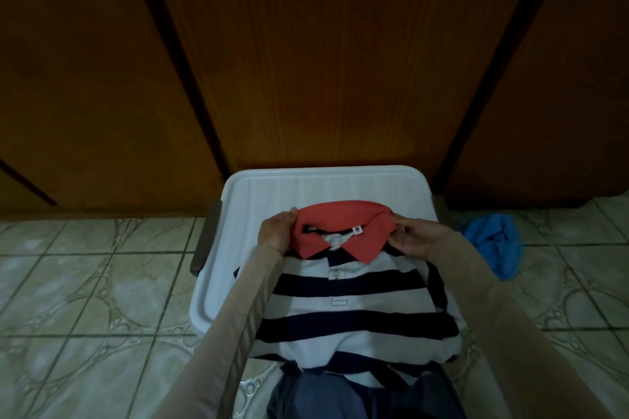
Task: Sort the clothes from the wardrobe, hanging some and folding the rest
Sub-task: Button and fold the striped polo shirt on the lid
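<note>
Polo shirt: a striped polo shirt (354,309), white with dark navy bands and a coral collar (343,224), is lying front-up and folded on the white plastic lid (258,194) of a bin in front of me; its lower edge is hanging over the near rim toward my lap.

Left hand: my left hand (277,231) is gripping the left end of the collar, thumb on top and fingers curling under the fabric.

Right hand: my right hand (413,236) is pinching the right end of the collar, fingertips pressing the coral cloth.

Hands together or apart: they are sitting apart, one at each side of the collar, both clamped on it.

Sleeves: my arms are wearing long beige sleeves (238,333) and are reaching in from both sides of the shirt.

Lid: it is resting on the floor close against the wardrobe, with a dark handle (204,241) showing at its left edge.

Wardrobe: brown wooden wardrobe doors (306,61) are filling the view behind the lid, all closed.

Floor: pale patterned tiles (85,282) are spreading out on both sides.

Blue cloth: a crumpled blue garment (493,245) is lying on the tiles to the right, near the lid but apart from it.

Lap: blue fabric (323,398) is showing under the shirt's hem at the bottom edge.
</note>
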